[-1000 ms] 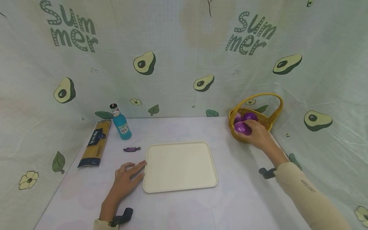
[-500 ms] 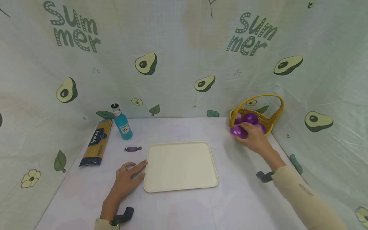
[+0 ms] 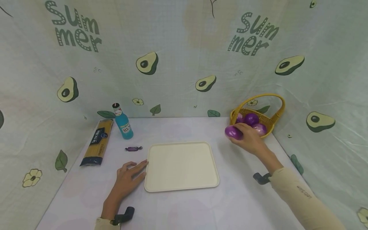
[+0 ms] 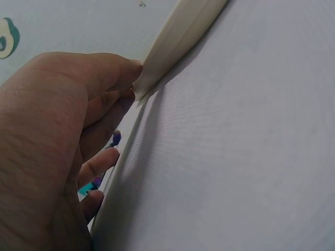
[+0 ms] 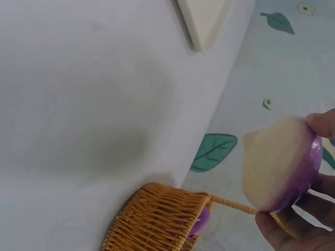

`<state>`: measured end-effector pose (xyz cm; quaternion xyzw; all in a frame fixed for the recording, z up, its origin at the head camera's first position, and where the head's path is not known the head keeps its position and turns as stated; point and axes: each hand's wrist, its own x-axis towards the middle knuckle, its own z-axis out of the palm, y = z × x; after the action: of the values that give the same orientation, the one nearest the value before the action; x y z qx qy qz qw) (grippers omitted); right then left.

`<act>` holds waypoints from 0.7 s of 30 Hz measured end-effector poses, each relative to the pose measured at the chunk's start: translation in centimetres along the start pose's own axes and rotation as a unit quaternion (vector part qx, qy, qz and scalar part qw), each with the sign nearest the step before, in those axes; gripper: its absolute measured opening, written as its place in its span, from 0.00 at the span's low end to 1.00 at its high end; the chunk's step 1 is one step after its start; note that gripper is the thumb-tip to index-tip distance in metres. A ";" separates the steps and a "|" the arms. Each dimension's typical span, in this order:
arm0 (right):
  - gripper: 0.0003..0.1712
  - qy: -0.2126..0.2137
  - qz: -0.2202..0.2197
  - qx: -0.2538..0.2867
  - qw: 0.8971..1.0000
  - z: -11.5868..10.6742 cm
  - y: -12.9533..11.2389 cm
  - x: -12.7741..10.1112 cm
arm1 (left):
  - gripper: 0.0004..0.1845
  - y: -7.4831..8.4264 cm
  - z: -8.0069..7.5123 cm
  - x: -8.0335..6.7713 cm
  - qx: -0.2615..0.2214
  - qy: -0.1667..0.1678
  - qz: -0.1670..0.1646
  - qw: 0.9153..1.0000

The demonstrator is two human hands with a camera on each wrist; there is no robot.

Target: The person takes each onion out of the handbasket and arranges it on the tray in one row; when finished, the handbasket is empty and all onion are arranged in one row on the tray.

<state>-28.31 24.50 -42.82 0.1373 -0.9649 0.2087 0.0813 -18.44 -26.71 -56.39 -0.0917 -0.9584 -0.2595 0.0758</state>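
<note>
A purple-and-white turnip (image 5: 282, 164) is in my right hand (image 3: 250, 139), pinched between thumb and fingers. It hangs above the table just left of the yellow wicker basket (image 3: 270, 123); its cream underside shows in the right wrist view. Inside the basket lie several more purple turnips (image 3: 251, 119), partly hidden by the hand. My left hand (image 3: 126, 179) rests on the table with fingers extended, their tips against the left rim of the cream tray (image 3: 182, 167). In the left wrist view, the fingertips (image 4: 133, 68) touch the tray's edge.
At the back left stands a blue bottle (image 3: 124, 126), beside a spaghetti packet (image 3: 97, 143). A purple-wrapped candy (image 3: 133, 149) lies behind the left hand. A printed cloth (image 3: 172, 95) hangs behind the table.
My right hand has drawn the turnip leftward out of the basket, uncovering another turnip at the basket's front. The left hand stays at the tray's rim.
</note>
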 end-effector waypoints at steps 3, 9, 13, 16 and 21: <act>0.40 0.000 -0.004 -0.002 1.000 0.2 -0.1 -0.1 | 0.26 0.0 0.0 0.0 -0.003 0.001 0.002 1.000; 0.40 0.005 -0.022 0.011 1.000 0.7 -0.2 -0.1 | 0.26 0.4 -0.4 0.0 -0.020 -0.009 -0.007 1.000; 0.40 0.004 -0.022 0.021 1.000 1.1 -0.4 -0.1 | 0.26 0.4 -0.3 0.0 -0.020 -0.016 -0.013 1.000; 0.40 0.002 -0.023 0.023 0.999 1.2 -0.7 -0.2 | 0.26 0.4 -0.3 0.0 -0.016 -0.012 -0.011 1.000; 0.41 -0.001 -0.026 0.023 0.999 1.2 -1.4 -0.4 | 0.26 0.5 -0.4 0.0 -0.017 -0.007 -0.007 1.000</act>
<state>-27.62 22.86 -43.50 0.1644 -0.9560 0.2288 0.0820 -18.23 -26.47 -55.79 -0.0885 -0.9549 -0.2758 0.0655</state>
